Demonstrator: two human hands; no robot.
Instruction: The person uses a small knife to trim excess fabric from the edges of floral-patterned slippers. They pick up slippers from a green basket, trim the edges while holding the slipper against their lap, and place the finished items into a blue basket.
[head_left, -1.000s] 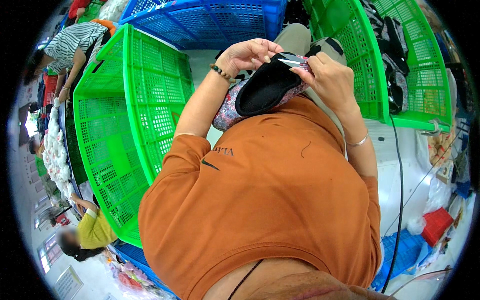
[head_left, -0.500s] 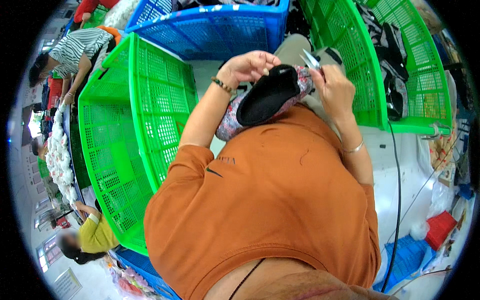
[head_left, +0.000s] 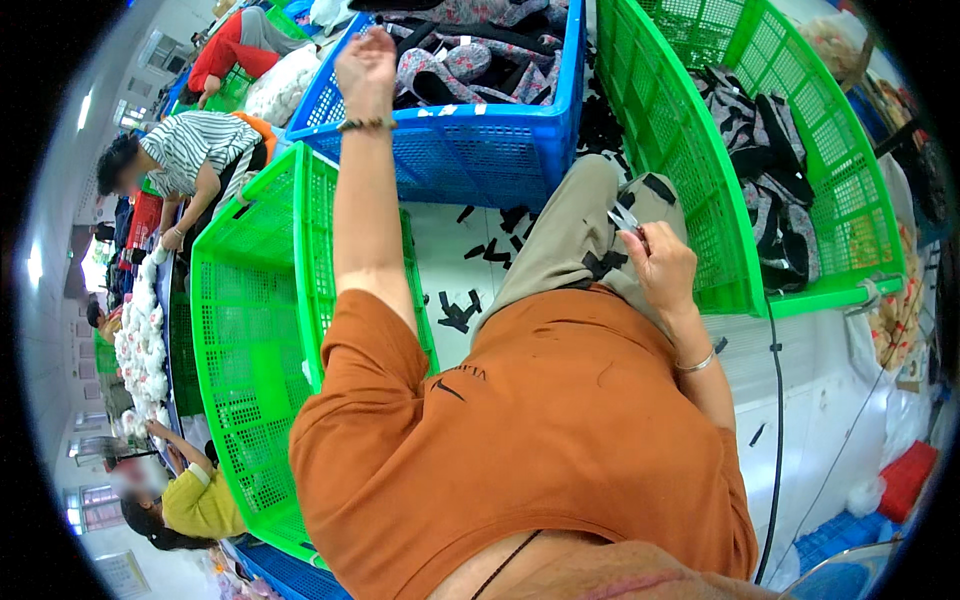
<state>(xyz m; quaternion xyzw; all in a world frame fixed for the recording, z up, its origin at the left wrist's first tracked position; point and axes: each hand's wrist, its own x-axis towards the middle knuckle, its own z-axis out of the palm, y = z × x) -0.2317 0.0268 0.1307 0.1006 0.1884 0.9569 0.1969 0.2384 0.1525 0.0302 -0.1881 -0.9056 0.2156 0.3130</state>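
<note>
My right hand (head_left: 665, 265) is closed around small metal snips (head_left: 624, 218), held over my lap with the blades pointing away from me. My left hand (head_left: 366, 75) is stretched far forward above the left rim of the blue crate (head_left: 470, 160). Its fingers are loosely bent and apart, and I see nothing in them. Inside that crate lie grey-and-red patterned slippers (head_left: 465, 62) with black linings, heaped together. Black scraps (head_left: 603, 264) rest on my trousers near the right hand.
A green crate (head_left: 250, 370) stands on my left. Another green crate (head_left: 690, 150) at the right holds black-and-grey pieces (head_left: 770, 170). Black scraps (head_left: 460, 312) litter the floor. A dark cable (head_left: 777, 430) runs down the right side. Co-workers sit or bend at the far left.
The slipper has left my lap and both hands. My left hand has swung forward and left to the blue crate. The right hand still grips the snips, slightly lower.
</note>
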